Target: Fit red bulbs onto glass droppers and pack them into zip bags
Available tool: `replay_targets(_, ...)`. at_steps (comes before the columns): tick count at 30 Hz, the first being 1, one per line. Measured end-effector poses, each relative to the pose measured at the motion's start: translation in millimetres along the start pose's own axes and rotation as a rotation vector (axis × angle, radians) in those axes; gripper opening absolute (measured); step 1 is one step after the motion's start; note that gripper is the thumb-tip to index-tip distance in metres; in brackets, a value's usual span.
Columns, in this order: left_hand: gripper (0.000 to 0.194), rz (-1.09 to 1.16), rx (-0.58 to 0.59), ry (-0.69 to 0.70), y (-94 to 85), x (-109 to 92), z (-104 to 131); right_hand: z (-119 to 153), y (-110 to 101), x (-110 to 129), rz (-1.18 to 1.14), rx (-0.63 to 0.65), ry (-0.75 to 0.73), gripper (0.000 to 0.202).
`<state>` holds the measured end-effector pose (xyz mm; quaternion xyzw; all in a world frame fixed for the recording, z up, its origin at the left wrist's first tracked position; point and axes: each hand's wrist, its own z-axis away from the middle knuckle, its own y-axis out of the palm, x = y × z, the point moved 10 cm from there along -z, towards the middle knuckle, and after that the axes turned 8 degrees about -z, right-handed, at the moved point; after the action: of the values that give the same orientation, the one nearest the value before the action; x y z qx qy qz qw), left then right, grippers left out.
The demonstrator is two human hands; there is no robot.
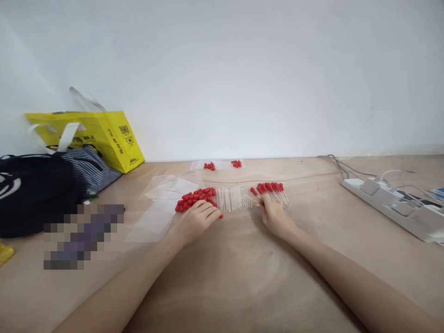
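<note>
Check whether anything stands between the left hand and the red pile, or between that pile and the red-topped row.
Nothing visible separates the left hand from the red pile. Between pile and red-topped row lie the white sticks.

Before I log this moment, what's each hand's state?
Left hand: at the red pieces; grip can't be told.
Right hand: closed, holding a thin white stick.

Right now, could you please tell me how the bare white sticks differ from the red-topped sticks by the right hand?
The bare white sticks show no red, while the red-topped sticks have red tops at their far ends. The bare white sticks run nearly straight up the picture; the red-topped sticks slant more. The right hand partly covers the red-topped sticks, not the bare white sticks. Both have pale stems and lie on the table.
</note>
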<state>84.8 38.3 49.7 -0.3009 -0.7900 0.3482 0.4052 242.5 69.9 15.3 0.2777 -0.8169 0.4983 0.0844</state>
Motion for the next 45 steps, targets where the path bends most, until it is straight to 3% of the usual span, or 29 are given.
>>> replay_targets(3, 0.027, -0.030, 0.097, 0.017, 7.6, -0.9, -0.8, 12.6, 3.2, 10.6, -0.071, 0.048, -0.079, 0.014)
replay_targets(6, 0.026, 0.069, 0.102, -0.001, 10.2, -6.9, -2.5, 15.7, 6.9, 20.5, -0.081, 0.078, -0.127, 0.023)
replay_targets(10, 0.020, 0.338, 0.060, -0.134, 16.6, -7.1, -4.7, 15.0, 13.6, 27.5, -0.042, 0.116, -0.158, 0.032)
replay_targets(15, 0.018, 0.505, 0.078, -0.309, 29.5, 4.6, -0.2, 16.5, 14.7, 27.6, -0.063, 0.154, -0.146, 0.026)
replay_targets(24, 0.012, 0.480, 0.105, -0.469, 31.0, 5.5, 0.6, 20.3, 15.8, 44.7, -0.169, 0.168, -0.167, 0.021)
replay_targets(41, 0.012, 0.617, 0.024, -0.594, 35.2, 12.2, 5.0, 22.1, 23.0, 63.9, -0.199, 0.197, -0.259, 0.024)
replay_targets(45, 0.013, 0.582, 0.039, -0.564, 33.9, 8.6, 5.1, 21.8, 22.7, 68.8, -0.123, 0.220, -0.318, 0.022)
